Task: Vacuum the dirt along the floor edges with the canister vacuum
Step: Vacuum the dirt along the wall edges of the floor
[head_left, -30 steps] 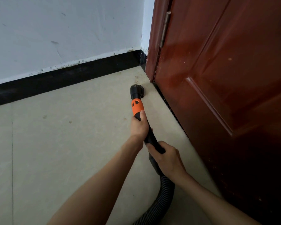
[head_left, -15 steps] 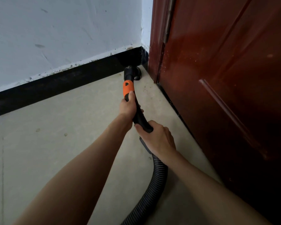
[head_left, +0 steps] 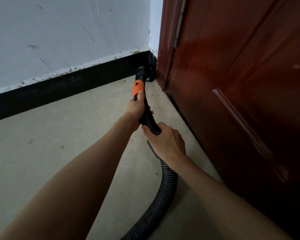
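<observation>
The vacuum's black round nozzle sits on the floor in the corner where the black baseboard meets the red-brown door frame. Behind the nozzle comes an orange collar, then a black curved handle tube. My left hand grips the tube just below the orange collar. My right hand grips the tube's lower end, where the ribbed grey hose begins and trails down out of view. Dark specks of dirt lie on the beige floor near the door. The canister is out of sight.
A closed red-brown door fills the right side, with a dark gap along its bottom edge. A scuffed white wall stands above the baseboard. Small bits of debris dot the beige floor to the left.
The nozzle has travelled forward along the door's foot and into the corner against the baseboard. Both hands moved forward with it, keeping the same grips.
</observation>
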Demonstrator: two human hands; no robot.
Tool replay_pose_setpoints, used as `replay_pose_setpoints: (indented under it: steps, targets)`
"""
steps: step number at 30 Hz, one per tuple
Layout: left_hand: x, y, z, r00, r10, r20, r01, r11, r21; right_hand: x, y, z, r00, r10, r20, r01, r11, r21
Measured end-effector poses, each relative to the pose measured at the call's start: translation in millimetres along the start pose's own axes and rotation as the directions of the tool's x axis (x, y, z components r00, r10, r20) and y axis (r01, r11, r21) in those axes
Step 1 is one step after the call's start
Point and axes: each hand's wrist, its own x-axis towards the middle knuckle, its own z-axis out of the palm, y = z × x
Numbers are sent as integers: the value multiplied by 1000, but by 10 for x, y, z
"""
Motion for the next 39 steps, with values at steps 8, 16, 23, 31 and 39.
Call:
replay_pose_setpoints:
  steps: [8,16,23,31,39]
  targets:
    - [-242,-177,-26,999,7,43,-8,1000,14,-334,84,-20,1000,13,9,-13,999,38]
    - [-631,-309,-72,997,-53,62,50,997,56,-758,140,-66,1000,23,20,-24,998,66]
    - [-944,-599,-124,996,-35,79,32,999,37,-1154,256,-62,999,26,34,-27,999,26]
    - [-1338,-969,77,985,-41,170,23,994,105,-1694,602,-122,995,102,20,-103,995,10]
    - [-1182,-793,126,989,-25,143,7,992,125,-1470,500,-158,991,126,44,-128,990,49]
